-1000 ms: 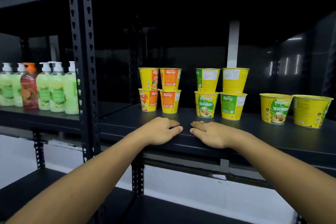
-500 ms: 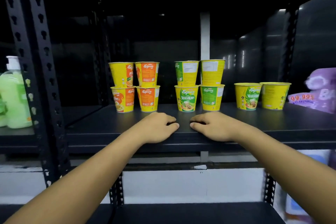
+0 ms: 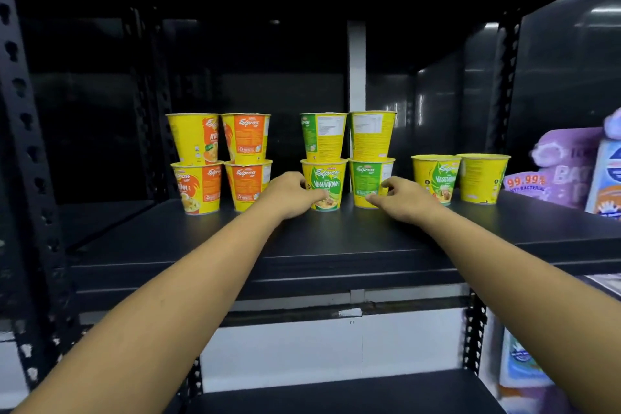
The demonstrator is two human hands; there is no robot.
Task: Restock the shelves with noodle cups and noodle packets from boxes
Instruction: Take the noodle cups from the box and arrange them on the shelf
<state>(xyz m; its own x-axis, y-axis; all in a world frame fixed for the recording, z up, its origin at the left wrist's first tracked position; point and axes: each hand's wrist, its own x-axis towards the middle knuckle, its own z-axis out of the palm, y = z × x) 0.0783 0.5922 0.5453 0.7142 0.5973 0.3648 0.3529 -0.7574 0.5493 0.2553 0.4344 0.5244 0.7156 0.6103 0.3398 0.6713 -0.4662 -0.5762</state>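
Yellow noodle cups stand at the back of a black shelf (image 3: pixel 336 245). Orange-labelled cups (image 3: pixel 198 186) form two stacks of two on the left. Green vegetarian cups form two stacks of two in the middle. Two single cups (image 3: pixel 484 178) stand on the right. My left hand (image 3: pixel 289 193) reaches to the lower left green cup (image 3: pixel 327 175), fingertips touching its near side. My right hand (image 3: pixel 405 200) is in front of the lower right green cup (image 3: pixel 368 175), thumb and forefinger spread at its base. Neither hand holds anything.
Purple and blue packets (image 3: pixel 564 165) crowd the shelf's right end. A black perforated upright (image 3: pixel 23 151) rises at the left, another (image 3: pixel 473 333) below right. A lower black shelf (image 3: pixel 336 395) lies underneath. The front half of the cup shelf is bare.
Both hands left the shelf's front edge and moved forward to the green cup stacks. The view shifted right; the soap bottles on the left went out of sight.
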